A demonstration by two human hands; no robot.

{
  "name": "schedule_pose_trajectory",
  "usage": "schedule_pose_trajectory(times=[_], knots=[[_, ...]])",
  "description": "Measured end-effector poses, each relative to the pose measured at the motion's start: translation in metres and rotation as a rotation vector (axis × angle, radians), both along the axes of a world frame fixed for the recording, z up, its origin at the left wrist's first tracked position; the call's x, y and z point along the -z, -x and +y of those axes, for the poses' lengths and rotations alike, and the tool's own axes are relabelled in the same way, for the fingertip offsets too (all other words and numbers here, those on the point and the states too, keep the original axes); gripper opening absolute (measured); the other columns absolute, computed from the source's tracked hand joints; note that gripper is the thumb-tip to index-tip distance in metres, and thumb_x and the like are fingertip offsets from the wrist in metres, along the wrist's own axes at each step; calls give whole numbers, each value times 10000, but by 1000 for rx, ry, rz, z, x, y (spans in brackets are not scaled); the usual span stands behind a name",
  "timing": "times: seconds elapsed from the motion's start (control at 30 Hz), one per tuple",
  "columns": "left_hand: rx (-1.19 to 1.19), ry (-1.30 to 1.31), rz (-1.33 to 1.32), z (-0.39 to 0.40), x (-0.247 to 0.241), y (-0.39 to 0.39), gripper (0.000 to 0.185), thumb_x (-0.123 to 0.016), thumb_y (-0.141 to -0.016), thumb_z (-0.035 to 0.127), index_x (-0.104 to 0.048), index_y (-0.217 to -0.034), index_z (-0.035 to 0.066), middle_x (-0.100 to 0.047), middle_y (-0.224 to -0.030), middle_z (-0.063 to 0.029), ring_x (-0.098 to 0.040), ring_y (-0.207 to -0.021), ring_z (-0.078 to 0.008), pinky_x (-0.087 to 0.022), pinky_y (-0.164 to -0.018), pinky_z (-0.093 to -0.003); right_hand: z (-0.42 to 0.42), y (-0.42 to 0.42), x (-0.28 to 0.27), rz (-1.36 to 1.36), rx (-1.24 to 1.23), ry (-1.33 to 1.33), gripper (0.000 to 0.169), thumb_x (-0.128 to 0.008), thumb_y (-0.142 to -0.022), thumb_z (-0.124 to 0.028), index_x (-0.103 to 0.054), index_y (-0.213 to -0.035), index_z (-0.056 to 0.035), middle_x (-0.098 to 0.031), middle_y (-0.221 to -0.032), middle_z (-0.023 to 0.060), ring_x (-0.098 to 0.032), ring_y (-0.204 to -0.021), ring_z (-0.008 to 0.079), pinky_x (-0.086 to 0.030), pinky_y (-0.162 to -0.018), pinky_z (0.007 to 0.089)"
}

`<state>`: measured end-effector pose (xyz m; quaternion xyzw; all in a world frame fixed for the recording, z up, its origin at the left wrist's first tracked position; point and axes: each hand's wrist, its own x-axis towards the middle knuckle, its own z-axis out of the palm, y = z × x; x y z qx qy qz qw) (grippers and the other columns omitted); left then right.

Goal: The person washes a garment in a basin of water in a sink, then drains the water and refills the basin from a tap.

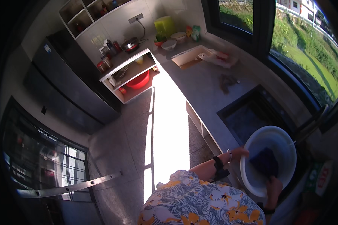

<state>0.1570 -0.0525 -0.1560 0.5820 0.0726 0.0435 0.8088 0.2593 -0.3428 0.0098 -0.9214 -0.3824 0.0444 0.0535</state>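
Observation:
A white round plastic basin (288, 157) is tilted over the near end of the dark sink (242, 118). My left hand (241, 152) grips the basin's rim on its left side. Inside the basin lies a bunched dark blue cloth (266, 161). My right hand (274, 187) reaches over the near rim, its fingers closed at the lower end of the cloth; the fingertips are partly hidden. Beside the basin's right edge a faucet (311, 131) stretches over the sink.
A grey countertop (197, 81) runs away from the sink, with a crumpled brown cloth (226, 83), a plastic bag (219, 57) and bowls (169, 45) on it. An open-shelved cabinet holds a red basin (138, 80). Farther left stands a dark refrigerator (70, 81).

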Motion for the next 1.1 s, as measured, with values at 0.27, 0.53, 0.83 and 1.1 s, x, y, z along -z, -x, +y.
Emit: schedule_pose_trajectory(times=[0.27, 0.53, 0.83, 1.1], knots=[[21, 317, 130, 2, 2, 0, 263, -726, -750, 285, -606, -889, 97, -605, -822, -28, -599, -763, -168, -491, -720, -349, 6, 3, -9, 32, 27, 28, 217, -680, -683, -191, -646, -844, -50, -640, -798, 189, -609, -791, 394, -471, -715, 487], [19, 249, 149, 2, 2, 0, 287, -690, -797, 343, -613, -913, 92, -622, -847, -33, -608, -780, -163, -501, -724, -362, 4, 0, -3, 80, 58, 33, 262, -677, -696, -189, -663, -923, -59, -657, -854, 187, -618, -845, 390, -478, -764, 480], [26, 225, 294, 0, -53, 14, 262, -679, -768, 365, -613, -827, 118, -595, -806, -11, -596, -737, -143, -517, -711, -342, 4, 0, -4, 75, 62, 72, 231, -675, -703, -190, -650, -883, -47, -655, -848, 194, -620, -841, 393, -480, -767, 478], [11, 194, 292, 1, -39, 7, 193, -659, -793, 292, -617, -845, 112, -592, -764, -11, -589, -711, -127, -509, -685, -329, 3, 1, -6, 55, 25, 30, 178, -662, -723, -161, -653, -862, -50, -653, -829, 191, -623, -820, 387, -483, -749, 477]])
